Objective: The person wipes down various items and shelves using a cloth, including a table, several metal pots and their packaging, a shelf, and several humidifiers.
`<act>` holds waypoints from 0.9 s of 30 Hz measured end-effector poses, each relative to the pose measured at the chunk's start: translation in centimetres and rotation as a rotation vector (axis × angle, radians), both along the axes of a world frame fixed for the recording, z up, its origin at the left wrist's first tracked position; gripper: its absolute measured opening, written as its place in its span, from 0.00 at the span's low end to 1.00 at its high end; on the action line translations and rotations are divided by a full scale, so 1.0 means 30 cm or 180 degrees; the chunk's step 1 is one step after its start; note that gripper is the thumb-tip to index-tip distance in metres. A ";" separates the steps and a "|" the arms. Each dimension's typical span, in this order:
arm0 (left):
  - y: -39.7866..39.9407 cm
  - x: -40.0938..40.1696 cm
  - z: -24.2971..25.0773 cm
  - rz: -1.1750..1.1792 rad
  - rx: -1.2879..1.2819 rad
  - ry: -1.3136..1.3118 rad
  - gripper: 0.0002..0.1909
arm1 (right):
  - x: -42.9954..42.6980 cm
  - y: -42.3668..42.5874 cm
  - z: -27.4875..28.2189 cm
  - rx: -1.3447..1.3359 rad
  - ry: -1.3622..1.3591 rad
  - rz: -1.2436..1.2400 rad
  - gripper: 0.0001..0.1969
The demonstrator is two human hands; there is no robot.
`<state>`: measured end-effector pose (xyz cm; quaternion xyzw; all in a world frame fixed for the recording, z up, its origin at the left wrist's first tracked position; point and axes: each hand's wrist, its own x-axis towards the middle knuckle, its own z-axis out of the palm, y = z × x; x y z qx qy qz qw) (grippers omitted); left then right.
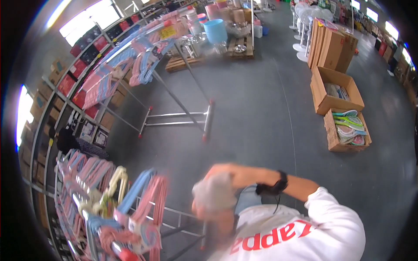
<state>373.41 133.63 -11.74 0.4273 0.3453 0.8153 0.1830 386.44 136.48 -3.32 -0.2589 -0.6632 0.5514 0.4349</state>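
Both my hands meet in front of my chest around a crumpled whitish cloth or wad (217,192), blurred by motion. My right hand (225,171) lies over its top edge, with a black band on the wrist. My left hand (209,212) is at its lower side, mostly blurred. Which fingers press on it cannot be told. To the left of the hands, a metal rack (86,218) carries bunches of pink hangers (153,199) and blue hangers (135,191), with cream ones among them.
Another metal rack (174,114) with pink and blue hangers stands ahead. Open cardboard boxes (339,104) sit at the right, one holding rackets (349,122). White fans (303,49) stand beyond. A person in dark clothing (70,142) is near the shelves at left.
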 end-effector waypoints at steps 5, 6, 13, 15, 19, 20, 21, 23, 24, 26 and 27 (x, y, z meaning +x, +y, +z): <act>0.344 0.305 0.132 -0.1962 -0.1212 0.1483 0.21 | 0.459 0.128 -0.126 -0.0428 -0.0759 -0.1996 0.14; 0.397 0.373 0.167 -0.2584 -0.1610 0.1220 0.21 | 0.536 0.136 -0.115 -0.0754 -0.0641 -0.2221 0.13; 0.803 0.867 0.086 -0.3852 -0.1896 0.1861 0.19 | 1.064 0.307 -0.250 -0.1261 -0.0320 -0.3127 0.10; 0.913 0.989 0.054 -0.3877 -0.1956 0.1776 0.17 | 1.188 0.404 -0.285 -0.1285 -0.0352 -0.3191 0.11; 1.154 1.195 0.030 -0.3459 -0.2015 0.2040 0.13 | 1.422 0.639 -0.301 -0.0930 -0.1192 -0.3070 0.13; 1.205 1.240 0.029 -0.3253 -0.2003 0.2140 0.10 | 1.476 0.695 -0.304 -0.0780 -0.1451 -0.3257 0.12; 1.263 1.286 0.037 -0.3064 -0.1996 0.2288 0.09 | 1.525 0.754 -0.309 -0.0651 -0.1671 -0.3465 0.12; 1.361 1.314 0.041 -0.2857 -0.2158 0.2374 0.06 | 1.571 0.871 -0.255 -0.0951 -0.1517 -0.3264 0.11; 1.408 1.325 0.036 -0.2565 -0.2062 0.2411 0.06 | 1.595 0.932 -0.236 -0.1173 -0.1483 -0.3046 0.11; 1.493 1.356 0.045 -0.2395 -0.1905 0.2486 0.07 | 1.639 1.018 -0.263 -0.1006 -0.1282 -0.2886 0.10; 1.554 1.354 0.008 -0.2250 -0.1579 0.2371 0.08 | 1.658 1.077 -0.265 -0.1023 -0.1226 -0.2735 0.10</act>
